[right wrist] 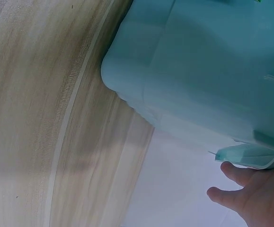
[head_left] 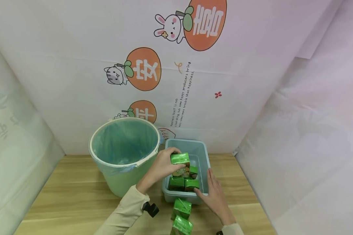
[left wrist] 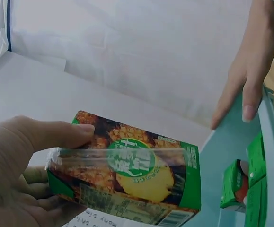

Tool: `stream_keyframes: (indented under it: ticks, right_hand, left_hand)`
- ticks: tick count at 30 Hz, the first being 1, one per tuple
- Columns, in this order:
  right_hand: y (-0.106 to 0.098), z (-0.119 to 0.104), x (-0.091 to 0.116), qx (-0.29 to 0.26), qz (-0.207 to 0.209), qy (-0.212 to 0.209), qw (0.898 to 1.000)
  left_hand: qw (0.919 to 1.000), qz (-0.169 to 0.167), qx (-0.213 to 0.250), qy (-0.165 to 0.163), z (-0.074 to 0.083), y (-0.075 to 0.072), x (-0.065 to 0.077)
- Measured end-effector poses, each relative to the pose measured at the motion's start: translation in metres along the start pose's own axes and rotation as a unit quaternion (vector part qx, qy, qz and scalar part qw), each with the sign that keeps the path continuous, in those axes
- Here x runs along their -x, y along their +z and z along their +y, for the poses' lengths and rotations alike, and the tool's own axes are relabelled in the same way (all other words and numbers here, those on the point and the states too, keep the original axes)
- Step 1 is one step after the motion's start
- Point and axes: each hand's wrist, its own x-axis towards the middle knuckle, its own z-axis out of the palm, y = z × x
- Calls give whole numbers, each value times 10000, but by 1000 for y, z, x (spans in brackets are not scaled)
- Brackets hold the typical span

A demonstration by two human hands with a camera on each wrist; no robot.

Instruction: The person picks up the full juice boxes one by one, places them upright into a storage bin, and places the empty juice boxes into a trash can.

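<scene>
Nearest you, at 6 o'clock from the blue tub point(head_left: 200, 147), two green cartons point(head_left: 182, 209) are sitting on the wood-grain surface point(head_left: 67, 195), one just behind the other. Your right hand point(head_left: 215, 197) is resting at 4 o'clock, open, fingers lying fairly straight along the tub's side rim, thumb at the near rim. Inside the tub, two more cartons point(head_left: 176, 183) are sitting side by side at 6 to 7 o'clock; a third green one point(head_left: 193, 171) is showing near the middle, partly hidden. Your left hand point(head_left: 164, 162) is at 9 o'clock, gripping the pineapple carton point(head_left: 180, 159) between thumb and fingers, and is holding it over the tub toward 11 o'clock. A clear strip is running along its printed face in the left wrist view. At 9 to 10 o'clock, a green bin point(head_left: 113, 182) is standing with a thin bluish liner point(head_left: 125, 138). Farthest, at 12, a white backdrop point(head_left: 235, 120) is hanging, showing orange cartoon fruit point(head_left: 144, 81).
</scene>
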Motion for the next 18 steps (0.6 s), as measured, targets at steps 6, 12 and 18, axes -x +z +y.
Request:
stream_keyframes:
  ticks: [6, 12, 18]
  right_hand:
    - [0, -1, 0, -23, 94, -93, 9999]
    - [-1, -2, -2, -188, -112, 76, 9997]
    - [-1, 1, -1, -249, -181, 208, 9993]
  left_hand:
    - [9992, -168, -261, -250, -5, 5, -14]
    - [9982, -238, -264, -479, -16, 10, -20]
    - [9971, -337, -347, -581, -34, 22, -27]
